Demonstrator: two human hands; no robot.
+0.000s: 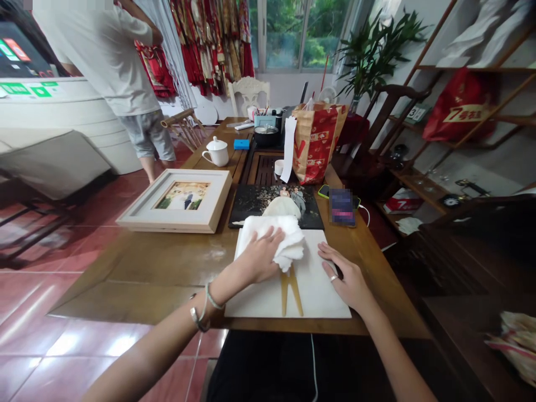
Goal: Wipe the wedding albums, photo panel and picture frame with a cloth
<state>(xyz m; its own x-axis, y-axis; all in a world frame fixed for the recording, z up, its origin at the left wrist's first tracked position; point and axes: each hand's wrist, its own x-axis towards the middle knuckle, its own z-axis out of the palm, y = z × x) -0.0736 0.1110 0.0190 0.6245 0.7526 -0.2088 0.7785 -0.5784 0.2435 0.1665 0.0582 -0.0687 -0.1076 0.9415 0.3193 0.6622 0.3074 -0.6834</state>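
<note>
A crumpled white cloth (285,237) lies on the upper part of a white panel (255,296) at the table's near edge. My left hand (262,254) rests flat on the cloth with its fingers stretched out. Below the cloth, two tan strips (292,296) spread apart like stand legs on the panel; their upper ends are hidden. At the panel's right edge lies my right hand (341,276), fingers extended, touching the panel and wearing a ring. Just beyond the panel is a dark wedding photo print (251,204), partly covered by the cloth.
A framed wedding photo (218,206) lies left on the wooden table (167,279). Farther back are a lidded white cup (218,152), a blue box (242,144) and a paper bag (314,145). Phones (342,209) lie on the right. A person (125,67) stands back left.
</note>
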